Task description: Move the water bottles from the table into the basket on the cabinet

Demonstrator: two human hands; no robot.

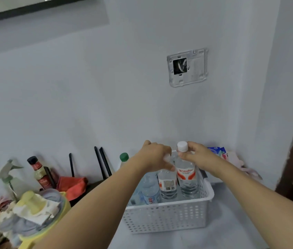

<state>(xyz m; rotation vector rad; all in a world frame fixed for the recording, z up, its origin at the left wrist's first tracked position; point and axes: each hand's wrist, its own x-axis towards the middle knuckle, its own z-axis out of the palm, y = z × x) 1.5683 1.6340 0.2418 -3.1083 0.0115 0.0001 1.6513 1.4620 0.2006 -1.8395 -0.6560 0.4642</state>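
Two bare hands work over one white perforated plastic basket (167, 218) on the pale cabinet top (232, 230). At far left stands a pale green spray bottle (7, 175), then a yellow tub (59, 212) heaped with crumpled cloth and paper. Behind it stands one sauce bottle (40, 174), dark-capped with a red label, beside a folded red cloth (75, 186). Three thin black rods (102, 162) lean against the wall. One green-capped bottle (123, 159) stands just behind the basket's left rear corner.

The left hand (155, 155) reaches forward, palm down, fingers curled over the cap and neck of a clear ribbed bottle with a barcode label (167, 186); the cap is largely hidden under the fingers. That bottle stands upright inside the basket. To its left, at least two more clear bottles (147, 189) sit in the basket; their exact count cannot be told.

The right hand (196, 155) pinches the neck of a second clear bottle (186, 177), just under its white cap, thumb in front. This one has a red and white label and stands upright in the basket's right side, touching or just beside the barcode bottle.

Right of the basket lie a blue packet (215, 150) and pale pink cloth (237, 162) in the corner. A metal mounting plate (187, 67) is fixed to the wall above.
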